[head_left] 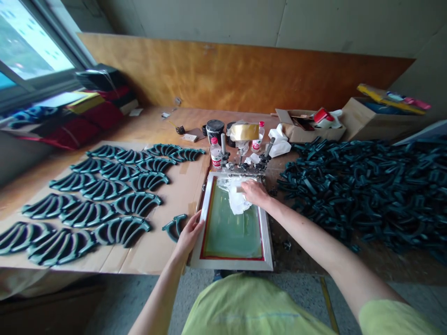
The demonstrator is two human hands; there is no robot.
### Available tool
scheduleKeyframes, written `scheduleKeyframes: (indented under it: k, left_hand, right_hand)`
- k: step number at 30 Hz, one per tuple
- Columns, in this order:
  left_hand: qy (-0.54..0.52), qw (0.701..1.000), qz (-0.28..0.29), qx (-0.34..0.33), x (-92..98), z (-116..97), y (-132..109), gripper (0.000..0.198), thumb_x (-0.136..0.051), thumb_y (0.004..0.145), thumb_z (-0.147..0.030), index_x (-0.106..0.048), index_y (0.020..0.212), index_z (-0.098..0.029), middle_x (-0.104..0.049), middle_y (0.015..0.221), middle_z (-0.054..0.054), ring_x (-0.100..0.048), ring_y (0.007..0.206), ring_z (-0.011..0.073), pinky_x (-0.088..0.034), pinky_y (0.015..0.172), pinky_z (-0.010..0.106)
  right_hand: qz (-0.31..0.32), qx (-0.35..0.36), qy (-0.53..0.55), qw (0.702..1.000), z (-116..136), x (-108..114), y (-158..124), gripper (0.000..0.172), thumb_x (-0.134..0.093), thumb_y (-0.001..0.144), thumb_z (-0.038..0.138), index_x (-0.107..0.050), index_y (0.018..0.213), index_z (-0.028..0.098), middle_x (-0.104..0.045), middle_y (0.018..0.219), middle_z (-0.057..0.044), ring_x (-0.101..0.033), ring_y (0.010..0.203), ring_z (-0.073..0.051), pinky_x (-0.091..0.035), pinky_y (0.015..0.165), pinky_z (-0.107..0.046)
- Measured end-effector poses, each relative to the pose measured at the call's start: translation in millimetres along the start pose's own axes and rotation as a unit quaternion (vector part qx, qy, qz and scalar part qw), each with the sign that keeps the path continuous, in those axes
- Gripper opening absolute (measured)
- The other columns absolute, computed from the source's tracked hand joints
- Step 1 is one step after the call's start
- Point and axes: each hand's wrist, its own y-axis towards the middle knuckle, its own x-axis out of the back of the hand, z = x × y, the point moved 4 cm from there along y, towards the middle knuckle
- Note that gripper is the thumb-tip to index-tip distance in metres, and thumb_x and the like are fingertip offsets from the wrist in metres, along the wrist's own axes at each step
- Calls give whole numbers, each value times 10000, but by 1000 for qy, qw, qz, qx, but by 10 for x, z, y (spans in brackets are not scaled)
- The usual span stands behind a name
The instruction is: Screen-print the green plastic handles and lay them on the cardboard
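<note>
My right hand [254,193] presses a crumpled white cloth [234,199] against the top of the green mesh [230,228] of a white-framed silk screen [230,264]. My left hand [188,235] rests with spread fingers on the screen frame's left side. A dark green curved plastic part [173,227] lies just left of that hand. Metal hinge clamps [244,164] hold the screen's far edge.
Rows of similar parts [104,204] cover a cardboard sheet [181,200] on the left. A large heap of parts [359,190] lies on the right. An ink tin [215,130], plastic bottles [215,153] and cardboard boxes [307,132] stand beyond the screen.
</note>
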Motion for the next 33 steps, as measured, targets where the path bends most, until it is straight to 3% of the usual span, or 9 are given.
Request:
scheduleKeyframes:
  k: [4, 7, 12, 17, 20, 22, 27, 30, 33]
  left_hand:
    - [-24, 1000, 5, 12, -31, -24, -26, 827, -685, 728, -600, -485, 1407, -172, -720, 936, 71, -670, 764, 205, -527, 663, 283]
    - [-25, 1000, 5, 11, -46, -36, -31, 808, -674, 746, -588, -477, 1410, -172, -721, 968, 80, -672, 775, 202, -529, 665, 281]
    - [-17, 1000, -12, 3, -30, -94, -61, 807, -696, 719, -592, -519, 1380, -165, -735, 924, 72, -675, 762, 205, -523, 656, 281]
    - [-10, 1000, -20, 7, -26, -130, -88, 803, -700, 717, -589, -524, 1374, -162, -743, 886, 64, -673, 729, 196, -511, 629, 266]
    - [-21, 1000, -16, 11, -23, -144, -97, 807, -708, 717, -583, -512, 1384, -175, -742, 883, 60, -672, 710, 188, -510, 619, 260]
    - [-27, 1000, -6, 13, -11, -208, -125, 821, -717, 714, -579, -489, 1406, -202, -741, 887, 53, -675, 711, 189, -511, 623, 261]
    - [-17, 1000, -10, -17, 81, -657, -257, 730, -666, 738, -623, -566, 1336, -216, -729, 997, 52, -671, 882, 218, -513, 705, 268]
    - [-15, 996, -34, -76, 122, -1042, -261, 568, -578, 785, -662, -702, 1068, -185, -707, 1018, 47, -644, 900, 202, -503, 706, 253]
    - [-102, 982, -42, -155, 74, -1463, -166, 509, -538, 816, -654, -687, 946, -185, -697, 961, 40, -641, 815, 171, -504, 668, 249]
  right_hand:
    - [8, 132, 17, 991, 49, 17, -407, 276, -502, 762, -3, -663, 898, 175, -675, 893, -76, -581, 920, -207, -441, 769, -286]
    - [27, 166, 35, 985, 19, 120, -435, 241, -531, 753, 18, -670, 847, 191, -667, 841, -49, -577, 853, -192, -425, 748, -279]
    - [-34, 94, 6, 995, 76, 73, -330, 220, -512, 810, 47, -675, 879, 179, -674, 874, -67, -567, 886, -209, -426, 776, -300]
    - [-48, 135, 6, 990, 181, -134, -618, 271, -491, 859, 57, -685, 1019, 158, -688, 992, -98, -577, 965, -219, -452, 832, -313]
    - [-58, 100, 61, 991, 91, 13, -467, 223, -580, 867, 137, -685, 1049, 213, -700, 998, -58, -606, 944, -201, -469, 828, -302]
    - [-83, 47, 94, 991, 1, 187, -192, 347, -648, 848, 194, -640, 1190, 255, -691, 1087, -44, -617, 973, -195, -476, 844, -297]
    - [-133, -83, 66, 985, -375, 542, 293, 620, -701, 820, 261, -490, 1403, 283, -672, 1142, -78, -645, 960, -224, -502, 809, -310]
    - [-209, -141, 9, 968, -711, 618, 101, 385, -633, 871, 276, -618, 1250, 213, -709, 1039, -82, -668, 872, -208, -523, 729, -287]
    - [-241, -113, -155, 951, -822, 462, -261, 226, -484, 925, 168, -703, 939, 113, -715, 742, -22, -636, 621, -131, -505, 542, -206]
